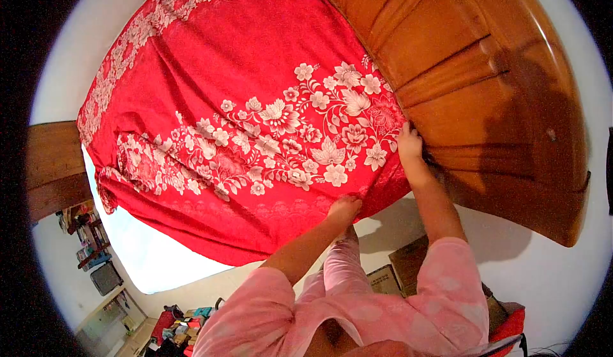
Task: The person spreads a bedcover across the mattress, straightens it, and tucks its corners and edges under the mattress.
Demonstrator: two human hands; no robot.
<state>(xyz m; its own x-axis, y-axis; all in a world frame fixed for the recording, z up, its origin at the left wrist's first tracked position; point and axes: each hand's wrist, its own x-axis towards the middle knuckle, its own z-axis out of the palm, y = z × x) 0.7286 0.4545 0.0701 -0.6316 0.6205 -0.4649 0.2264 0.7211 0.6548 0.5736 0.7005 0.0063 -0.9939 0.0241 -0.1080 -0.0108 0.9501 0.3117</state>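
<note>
A red bedsheet (211,69) with pale flower bands spreads over the bed, with wrinkles running across it. At the sheet's near edge, my left hand (347,209) is closed on the fabric, its fingertips partly hidden. My right hand (409,145) grips the sheet at the corner beside the wooden headboard (447,69); some of its fingers are curled out of sight. Bare white mattress (150,255) shows below the sheet on the left, where the cloth hangs bunched at the far corner.
The brown headboard rises along the right against a pale wall (491,229). At the left are a wooden bed end (54,165) and a shelf with small items (89,235). Piled belongings (185,325) sit at the lower left. A cardboard box (384,281) stands near my legs.
</note>
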